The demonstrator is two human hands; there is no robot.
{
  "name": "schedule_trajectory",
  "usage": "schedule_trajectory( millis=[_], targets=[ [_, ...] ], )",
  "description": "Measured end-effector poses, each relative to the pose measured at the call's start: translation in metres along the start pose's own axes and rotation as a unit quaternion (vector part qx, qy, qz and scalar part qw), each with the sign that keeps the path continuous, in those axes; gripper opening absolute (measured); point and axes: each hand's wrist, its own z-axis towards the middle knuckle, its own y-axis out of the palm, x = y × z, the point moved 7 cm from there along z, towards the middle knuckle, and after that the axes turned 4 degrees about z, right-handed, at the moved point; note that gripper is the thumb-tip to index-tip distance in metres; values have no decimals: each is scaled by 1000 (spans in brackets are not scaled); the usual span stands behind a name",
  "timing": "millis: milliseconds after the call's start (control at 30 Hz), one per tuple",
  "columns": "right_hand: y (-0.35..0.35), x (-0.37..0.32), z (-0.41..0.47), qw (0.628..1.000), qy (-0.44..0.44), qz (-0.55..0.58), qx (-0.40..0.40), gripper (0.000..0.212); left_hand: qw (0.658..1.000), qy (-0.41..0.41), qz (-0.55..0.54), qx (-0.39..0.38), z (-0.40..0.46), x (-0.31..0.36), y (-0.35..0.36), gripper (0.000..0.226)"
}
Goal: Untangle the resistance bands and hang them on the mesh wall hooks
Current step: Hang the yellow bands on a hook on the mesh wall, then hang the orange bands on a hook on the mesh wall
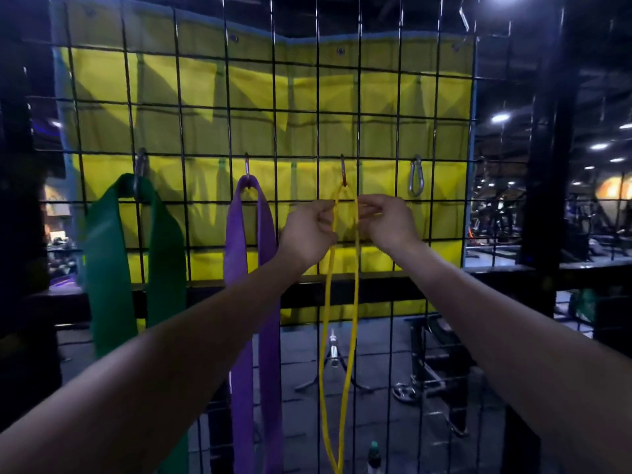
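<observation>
Bands are seen hanging on the black mesh wall (191, 138), which fills most of the view, with a yellow tarp (307, 97) stretched behind its upper half. The widest, the green band (106, 268), is draped from a clip (140, 165) near the mesh's left edge and falls in two broad strips. The purple band (263, 302) is looped through the next clip (247, 169) to the right and hangs down past the lower edge of the view. The yellow band (355, 285), much thinner, is threaded through the third clip (343, 174) near the middle of the mesh, its two strands dropping close together to the bottom of the view.

Both arms are raised toward that third clip. The left strand is pinched just below the clip by the left hand (307, 234), whose fingers are curled around it. The right strand is pinched at about the same height by the right hand (390, 224), between thumb and fingertips. The two hands are held near each other, apart, with the loop between them.

A silver carabiner (416, 179) is hung on the mesh to the right of the yellow band, with nothing on it. Dim gym equipment is visible through the mesh below and to the right.
</observation>
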Motion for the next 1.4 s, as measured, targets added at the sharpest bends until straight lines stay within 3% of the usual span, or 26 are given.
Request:
schedule_trajectory(
  millis=[167,300,433,733,900,1033,1233,1400],
  targets=[
    [-1,8,-23,1000,16,-27,-1,44,1000,11,5,-13,-24,-5,5,51],
    [-16,29,-63,995,57,-77,11,45,995,83,46,8,-58,1,12,48],
    [-32,64,-119,987,115,-114,24,41,993,101,19,-51,-101,1,48,42],
    [-61,147,-258,950,258,-173,-28,34,968,16,-4,-249,-221,-27,153,40],
    [-84,203,-343,921,343,-178,-54,39,933,-60,-31,-352,-304,-42,224,43],
    [-103,246,-420,896,402,-176,-67,36,914,-108,-49,-388,-378,-52,290,31],
    [-113,328,-534,854,474,-180,-114,34,860,-103,-1,-499,-493,-81,369,45],
    [-98,400,-617,805,547,-173,-149,41,835,-180,49,-517,-572,-141,411,49]
  ],
)
